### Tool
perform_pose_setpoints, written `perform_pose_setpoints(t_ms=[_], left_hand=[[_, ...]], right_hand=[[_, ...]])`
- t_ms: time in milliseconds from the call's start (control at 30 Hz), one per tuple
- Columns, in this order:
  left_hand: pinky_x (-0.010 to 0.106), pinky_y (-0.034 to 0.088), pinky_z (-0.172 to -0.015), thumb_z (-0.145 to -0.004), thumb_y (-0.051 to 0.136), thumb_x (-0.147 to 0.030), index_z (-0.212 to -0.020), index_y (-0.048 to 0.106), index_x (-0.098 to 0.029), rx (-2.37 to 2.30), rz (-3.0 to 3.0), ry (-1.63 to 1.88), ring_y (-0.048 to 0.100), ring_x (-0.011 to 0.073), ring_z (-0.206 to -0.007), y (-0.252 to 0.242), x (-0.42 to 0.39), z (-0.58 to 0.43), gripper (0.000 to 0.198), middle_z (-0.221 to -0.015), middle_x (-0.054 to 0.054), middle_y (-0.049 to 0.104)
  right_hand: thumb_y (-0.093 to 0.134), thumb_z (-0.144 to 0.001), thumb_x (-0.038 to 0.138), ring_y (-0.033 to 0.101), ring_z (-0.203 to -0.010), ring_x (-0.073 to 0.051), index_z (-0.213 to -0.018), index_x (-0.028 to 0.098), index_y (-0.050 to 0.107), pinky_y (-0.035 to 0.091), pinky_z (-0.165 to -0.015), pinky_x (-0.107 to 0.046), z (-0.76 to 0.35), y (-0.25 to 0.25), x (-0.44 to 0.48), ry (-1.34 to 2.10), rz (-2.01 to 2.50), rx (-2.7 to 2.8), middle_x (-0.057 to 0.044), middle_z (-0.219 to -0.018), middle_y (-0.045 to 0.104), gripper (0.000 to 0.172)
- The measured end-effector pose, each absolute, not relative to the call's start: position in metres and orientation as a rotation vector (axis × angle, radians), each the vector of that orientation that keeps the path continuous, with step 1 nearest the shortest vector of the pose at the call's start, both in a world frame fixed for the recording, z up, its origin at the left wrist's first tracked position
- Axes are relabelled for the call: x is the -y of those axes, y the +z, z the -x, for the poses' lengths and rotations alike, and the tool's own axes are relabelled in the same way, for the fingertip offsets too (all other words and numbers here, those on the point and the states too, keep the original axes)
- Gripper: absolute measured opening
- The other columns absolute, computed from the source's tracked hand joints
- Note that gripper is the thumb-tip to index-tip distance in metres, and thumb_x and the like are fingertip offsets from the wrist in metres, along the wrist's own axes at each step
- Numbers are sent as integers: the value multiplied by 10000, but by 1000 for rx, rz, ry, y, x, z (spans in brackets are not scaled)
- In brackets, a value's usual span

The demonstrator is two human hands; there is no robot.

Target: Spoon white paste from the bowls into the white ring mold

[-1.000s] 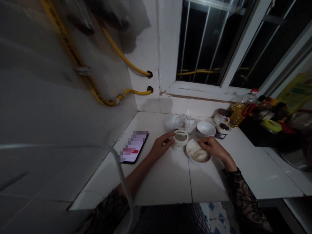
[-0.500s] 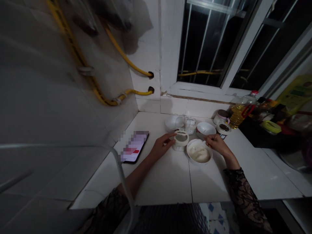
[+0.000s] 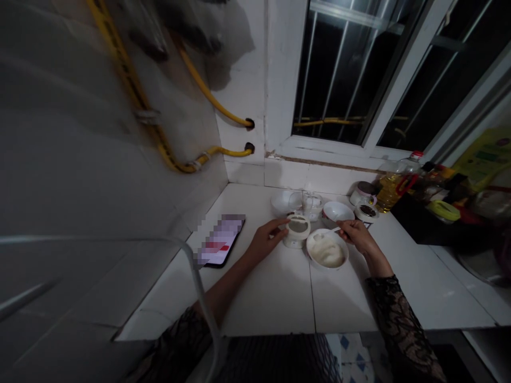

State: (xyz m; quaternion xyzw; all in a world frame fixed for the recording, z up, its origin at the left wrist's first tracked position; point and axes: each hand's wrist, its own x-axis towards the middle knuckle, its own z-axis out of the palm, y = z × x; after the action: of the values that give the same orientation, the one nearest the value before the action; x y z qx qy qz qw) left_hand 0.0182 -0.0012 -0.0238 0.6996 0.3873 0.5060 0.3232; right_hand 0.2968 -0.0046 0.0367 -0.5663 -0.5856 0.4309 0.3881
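Observation:
My left hand [image 3: 264, 240] rests its fingertips on a small white plastic device with a round open frame [image 3: 297, 233], and it seems to hold it steady on the counter. My right hand [image 3: 358, 238] holds a thin metal spoon [image 3: 336, 230] just above the rim of a white bowl [image 3: 327, 250]. That bowl holds a pale creamy mass. Behind them stand another white bowl [image 3: 338, 211], a glass cup [image 3: 312, 205] and a wider white bowl [image 3: 284, 202].
A phone [image 3: 220, 240] with a blurred screen lies left of my left hand on the white tiled counter [image 3: 271, 303]. Small jars [image 3: 363, 193] and an oil bottle [image 3: 389, 190] stand at the back right. Yellow gas hoses [image 3: 207, 101] run along the wall.
My right hand has moved from over the creamy bowl to its right rim, and the spoon now shows. My left hand stays on the white device.

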Motion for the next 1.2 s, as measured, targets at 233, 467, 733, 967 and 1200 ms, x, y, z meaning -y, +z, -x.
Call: perform_pose_setpoints(t_ms=[233,467,733,967,1200], left_hand=[[231,489,-607,-819,589,-339,-1105,673,-178,-1023,-1840,1328,610,128,-667,-24,1,-18,339,-968,67,716],[237,501,-632,-825,597,-367,-1100,676,-182,-1005,-1833,1328,620,130,-684,-25,1,-18,342,-1022,75,714],[229,490,-622,-825,587,-349,-1109,668,-157,-1018,-1836,1320,616,125,-680,-24,1,-17,352,-994,77,714],[235,498,-630,-825,587,-354,-1103,674,-177,-1004,-1846,1324,616,125,-673,-23,1,-17,341,-997,72,718],[231,494,-620,-828,591,-356,-1102,675,-175,-1011,-1853,1326,616,121,-671,-26,0,-17,339,-1039,80,710]], right_hand=[[550,-676,693,264,-364,-70,-498,206,464,211,-375,-236,-271,43,3,872,1423,1450,45,-397,379,525],[392,-925,437,464,-528,-130,-591,191,516,334,-546,-264,-237,40,22,-64,1244,2006,-40,-566,536,433],[420,-940,377,391,-471,-92,-570,187,467,308,-490,-229,-260,45,21,-89,1146,1922,25,-501,437,419],[433,-895,483,342,-456,-87,-525,190,424,258,-452,-228,-295,41,15,121,1312,1864,35,-476,380,473],[422,-910,405,398,-492,-98,-581,180,487,286,-503,-232,-294,43,19,13,1295,2010,8,-522,464,404]])
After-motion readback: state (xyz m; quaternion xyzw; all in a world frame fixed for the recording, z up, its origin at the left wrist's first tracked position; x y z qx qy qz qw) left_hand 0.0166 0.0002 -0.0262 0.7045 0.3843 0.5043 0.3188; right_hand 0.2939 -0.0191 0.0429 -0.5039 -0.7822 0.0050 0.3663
